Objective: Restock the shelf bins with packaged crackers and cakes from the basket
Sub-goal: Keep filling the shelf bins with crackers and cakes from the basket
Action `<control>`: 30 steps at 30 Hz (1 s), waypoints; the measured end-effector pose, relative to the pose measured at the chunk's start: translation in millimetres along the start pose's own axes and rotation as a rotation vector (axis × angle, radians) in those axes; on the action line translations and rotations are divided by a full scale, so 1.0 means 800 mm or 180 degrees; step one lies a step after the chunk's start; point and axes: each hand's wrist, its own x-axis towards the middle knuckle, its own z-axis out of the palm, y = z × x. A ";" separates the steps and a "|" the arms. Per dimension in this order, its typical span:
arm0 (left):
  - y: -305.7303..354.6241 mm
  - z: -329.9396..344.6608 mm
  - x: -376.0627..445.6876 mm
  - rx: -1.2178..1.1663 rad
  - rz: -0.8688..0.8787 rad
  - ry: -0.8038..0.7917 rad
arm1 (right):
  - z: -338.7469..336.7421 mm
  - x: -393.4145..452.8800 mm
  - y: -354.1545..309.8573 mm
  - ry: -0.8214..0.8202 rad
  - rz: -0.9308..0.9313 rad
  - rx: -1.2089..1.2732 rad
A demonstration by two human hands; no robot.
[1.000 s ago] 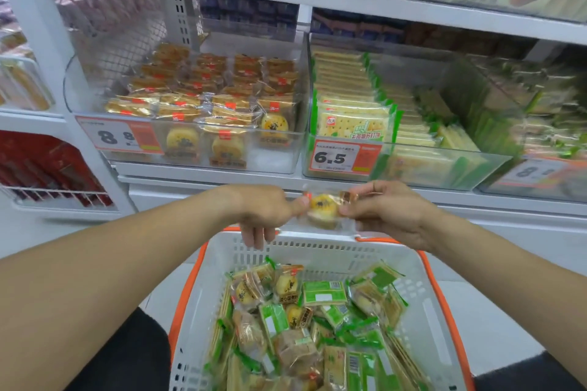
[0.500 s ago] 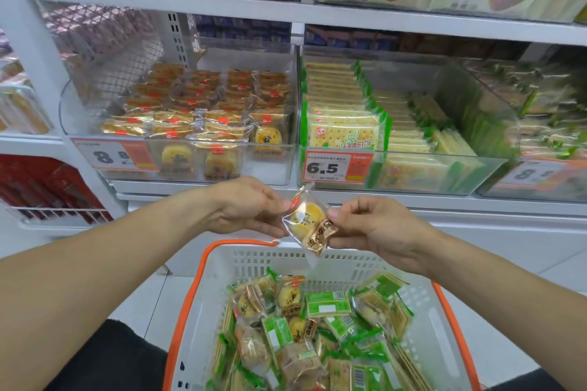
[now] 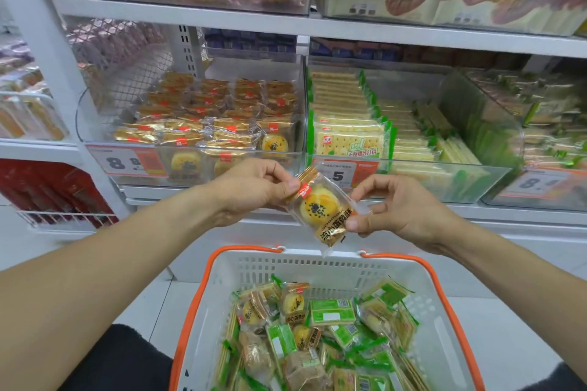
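Head: basket (image 3: 374,267) beneath held cake (image 3: 319,207)

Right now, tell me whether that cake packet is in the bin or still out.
Out. Both hands, left hand and right hand, pinch the cake packet above the basket, before the cake bin.

I hold a cake pack (image 3: 319,208) between my left hand (image 3: 254,187) and right hand (image 3: 398,209), above the basket (image 3: 317,267). Behind it, the cake bin (image 3: 203,124) sits left of the cracker bin (image 3: 397,127).
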 end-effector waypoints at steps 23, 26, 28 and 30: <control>0.033 0.025 -0.022 0.3132 0.3070 -0.0212 | 0.040 -0.008 -0.011 0.0144 -0.1514 -0.2082; 0.033 0.025 -0.024 0.2836 0.3120 0.0075 | 0.041 -0.004 -0.021 0.0317 -0.1583 -0.2143; 0.037 0.013 -0.025 0.2246 0.3134 0.0780 | 0.036 0.000 -0.033 0.0670 -0.1661 -0.2211; 0.040 -0.009 -0.021 0.1850 0.2949 0.1531 | 0.032 0.007 -0.052 0.1003 -0.1832 -0.2111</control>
